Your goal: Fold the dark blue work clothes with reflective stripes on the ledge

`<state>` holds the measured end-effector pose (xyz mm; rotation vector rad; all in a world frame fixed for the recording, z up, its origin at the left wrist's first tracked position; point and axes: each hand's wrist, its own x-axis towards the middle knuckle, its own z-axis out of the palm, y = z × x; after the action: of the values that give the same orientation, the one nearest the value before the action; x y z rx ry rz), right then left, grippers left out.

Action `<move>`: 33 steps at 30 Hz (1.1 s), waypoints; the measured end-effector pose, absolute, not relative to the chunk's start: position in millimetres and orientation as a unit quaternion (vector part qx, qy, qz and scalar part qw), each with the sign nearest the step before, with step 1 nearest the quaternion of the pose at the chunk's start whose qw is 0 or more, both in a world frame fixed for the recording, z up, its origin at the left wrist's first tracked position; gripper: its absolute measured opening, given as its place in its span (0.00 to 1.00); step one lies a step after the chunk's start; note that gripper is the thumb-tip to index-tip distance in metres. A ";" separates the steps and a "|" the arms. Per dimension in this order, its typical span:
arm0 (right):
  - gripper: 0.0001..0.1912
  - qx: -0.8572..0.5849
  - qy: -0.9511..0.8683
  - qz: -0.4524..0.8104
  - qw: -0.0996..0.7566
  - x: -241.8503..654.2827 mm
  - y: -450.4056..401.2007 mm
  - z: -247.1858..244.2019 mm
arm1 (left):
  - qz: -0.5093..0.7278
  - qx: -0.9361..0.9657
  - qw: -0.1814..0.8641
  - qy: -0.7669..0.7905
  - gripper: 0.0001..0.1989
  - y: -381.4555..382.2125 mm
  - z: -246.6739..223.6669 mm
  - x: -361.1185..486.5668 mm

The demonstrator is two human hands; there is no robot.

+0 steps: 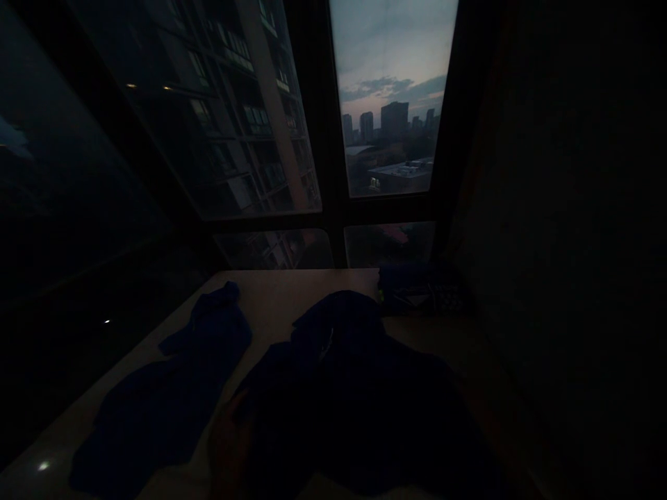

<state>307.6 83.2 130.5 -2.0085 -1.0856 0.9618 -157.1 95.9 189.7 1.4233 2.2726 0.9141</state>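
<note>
A dark blue collared shirt (359, 368) is spread out in front of me on a pale surface, its collar toward the window. My left hand (232, 437) is at the shirt's left edge, its fingers closed around the cloth there. Deep shadow covers the shirt's right side. A faint reddish shape at the lower right may be my right arm, but its hand and fingers do not show. Another blue garment (171, 396) lies crumpled to the left, apart from the shirt.
The pale surface (281, 292) runs up to a dark window frame (333, 208). At its back right corner sits a dark bundle or pack (422, 290) with light markings. A dark wall (563, 243) rises on the right. The room is very dim.
</note>
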 end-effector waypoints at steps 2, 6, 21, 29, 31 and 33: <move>0.33 -0.779 -0.410 0.347 0.323 313.0 82.6 139.6 | 0.297 0.526 0.097 0.791 0.29 101.6 208.6 -145.2; 0.36 -0.751 -0.429 0.346 0.363 290.5 82.5 154.6 | 0.272 0.608 0.114 0.737 0.27 105.8 213.0 -81.4; 0.31 -0.728 -0.495 0.379 0.287 297.3 57.9 99.0 | 0.157 0.616 0.246 0.732 0.29 24.0 103.5 -82.9; 0.31 -0.709 -0.563 0.384 0.179 259.6 46.5 65.7 | 0.124 0.644 0.255 0.711 0.26 22.8 55.9 -70.8; 0.26 -0.699 -0.562 0.411 0.164 256.3 47.5 67.7 | 0.128 0.622 0.270 0.724 0.25 29.9 55.3 -68.7; 0.27 -0.685 -0.551 0.443 0.176 260.3 48.8 76.2 | 0.133 0.589 0.313 0.733 0.27 35.8 64.7 -73.0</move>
<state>260.3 48.8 76.2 -1.9405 -1.5601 1.2532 -73.0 35.8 64.7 1.5533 1.9343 0.3513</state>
